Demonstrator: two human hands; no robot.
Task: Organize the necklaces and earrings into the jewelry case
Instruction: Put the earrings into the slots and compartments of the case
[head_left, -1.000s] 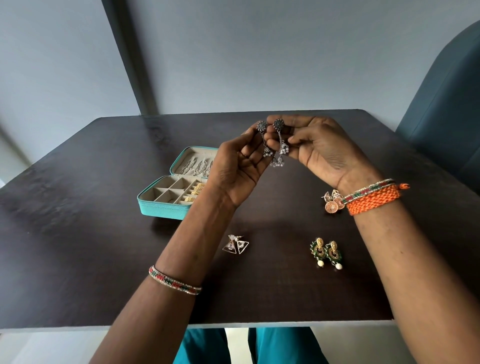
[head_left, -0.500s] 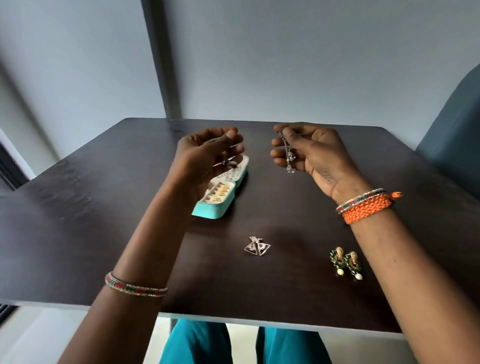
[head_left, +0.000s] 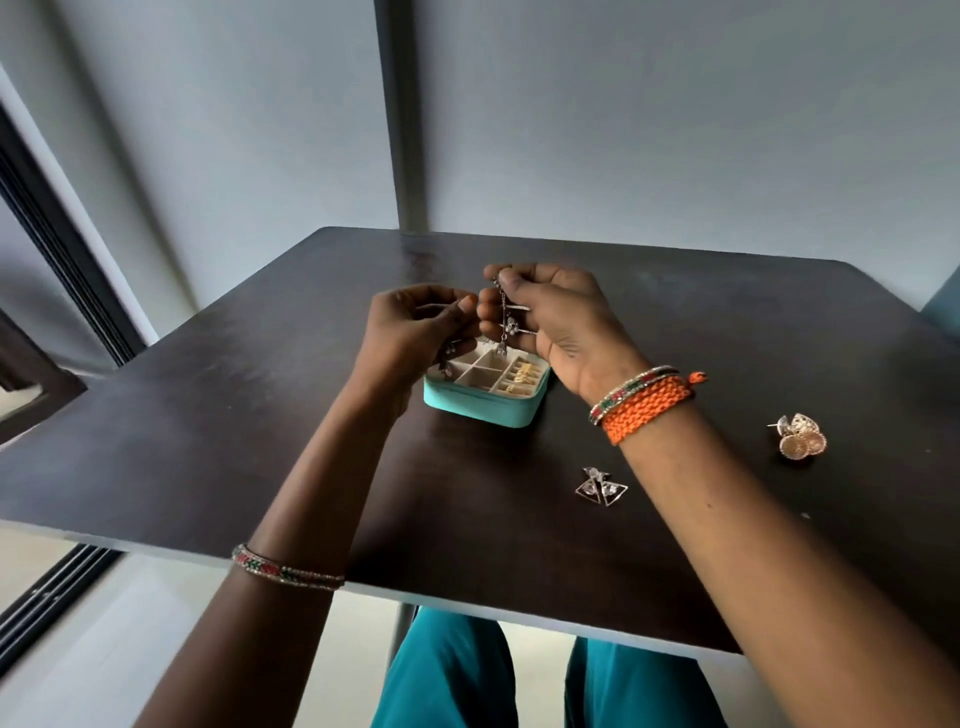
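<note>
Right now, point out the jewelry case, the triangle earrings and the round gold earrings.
jewelry case (head_left: 480, 407): head view, teal front wall.
triangle earrings (head_left: 601, 487): head view, middle of the pair.
round gold earrings (head_left: 800, 435): head view, middle of the pair.

Dark table (head_left: 208, 441): case (head_left: 483, 408), earrings (head_left: 601, 487).

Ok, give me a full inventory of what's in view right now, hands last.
jewelry case: one, turquoise, open on the table under the hands, gold pieces in its right compartments.
silver dangle earrings: two, one hanging from the right hand, one in the left.
triangle earrings: one pair, silver, on the table right of the case.
round earrings: one pair, rose-gold, far right.
table: one, dark brown.
bangles: beaded on the left wrist; beaded plus orange braided on the right.
hands: left, right, each pinching an earring.
</note>
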